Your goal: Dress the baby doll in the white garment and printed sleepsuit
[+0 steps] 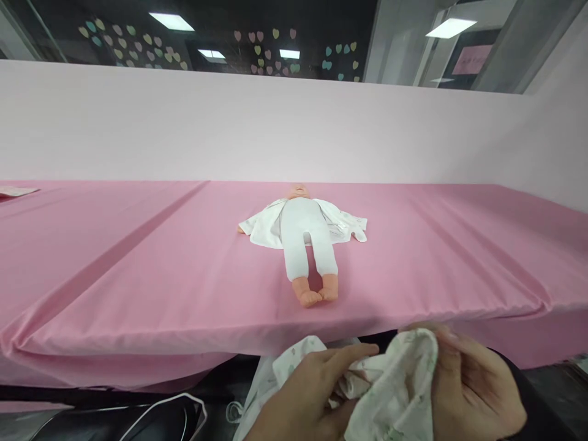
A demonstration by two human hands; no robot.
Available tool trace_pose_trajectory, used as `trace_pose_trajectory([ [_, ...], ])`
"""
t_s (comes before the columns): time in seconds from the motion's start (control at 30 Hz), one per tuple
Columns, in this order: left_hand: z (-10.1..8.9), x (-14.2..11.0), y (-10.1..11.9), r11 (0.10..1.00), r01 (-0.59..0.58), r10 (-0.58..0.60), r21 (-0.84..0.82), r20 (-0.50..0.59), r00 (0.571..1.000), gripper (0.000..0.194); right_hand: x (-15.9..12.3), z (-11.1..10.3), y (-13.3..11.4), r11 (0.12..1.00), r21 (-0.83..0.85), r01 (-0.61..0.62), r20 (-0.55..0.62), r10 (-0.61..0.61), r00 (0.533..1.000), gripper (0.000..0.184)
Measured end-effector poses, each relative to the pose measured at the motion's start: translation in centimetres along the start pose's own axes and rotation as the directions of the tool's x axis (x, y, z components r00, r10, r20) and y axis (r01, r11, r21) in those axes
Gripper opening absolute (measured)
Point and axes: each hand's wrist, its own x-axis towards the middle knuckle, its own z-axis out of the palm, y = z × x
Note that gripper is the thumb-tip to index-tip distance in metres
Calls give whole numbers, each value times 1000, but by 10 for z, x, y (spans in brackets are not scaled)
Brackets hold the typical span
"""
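Note:
A white cloth garment with a faint green print [407, 386] is bunched up between my hands in front of the table edge. My left hand [316, 392] grips its left part, thumb and fingers closed around the folds. On the other side my right hand [473, 380] pinches the upper right edge of the cloth. Beyond them a baby doll [303, 220] lies on its back, feet toward me, its white-covered legs ending in bare feet. A white jacket [266, 225] is spread open under and beside the doll, its sleeves reaching out over the arms.
A pink cloth [151, 269] with creases covers the table and hangs over its front edge. A white wall [275, 128] stands behind, with a dark window [220, 37] above. At far left lies a pale flat item [17, 191]. A black object with a white cord [169, 401] is below left.

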Motion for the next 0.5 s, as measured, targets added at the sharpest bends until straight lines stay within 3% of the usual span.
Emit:
trace_pose_trajectory([
  [0.07,-7,-5,-11,996,-66,76,64,-181,981,45,8,0,5,1000,0,29,-119,-28,992,20],
  [0.13,-15,-8,-15,990,-73,119,121,-445,887,42,11,-7,13,990,-58,126,-238,-137,962,25],
  [0.17,-17,-9,-13,990,-61,123,130,-543,830,40,11,-11,15,978,-112,173,-268,-198,943,27],
  [0.2,-18,-9,-9,991,-54,116,124,-575,810,38,9,-14,15,966,-169,196,-259,-235,937,28],
  [0.27,-14,-5,1,989,-128,148,74,-432,890,45,2,-17,11,952,-245,185,-120,-219,968,23],
  [0.3,-9,-2,7,983,-183,183,26,-265,947,52,-2,-16,7,950,-263,166,-40,-183,982,19],
  [0.33,-2,1,11,970,-241,234,-33,-137,962,55,-5,-14,3,951,-263,165,48,-158,986,15],
  [0.37,4,5,15,961,-263,255,-88,-90,963,52,-6,-11,1,946,-262,190,123,-162,979,14],
  [0.43,14,9,16,974,-146,136,-175,-66,989,37,-3,-4,3,905,-283,317,254,-248,935,13],
  [0.5,16,10,11,962,14,-66,-274,-181,981,26,7,3,11,828,-307,470,428,-321,845,14],
])
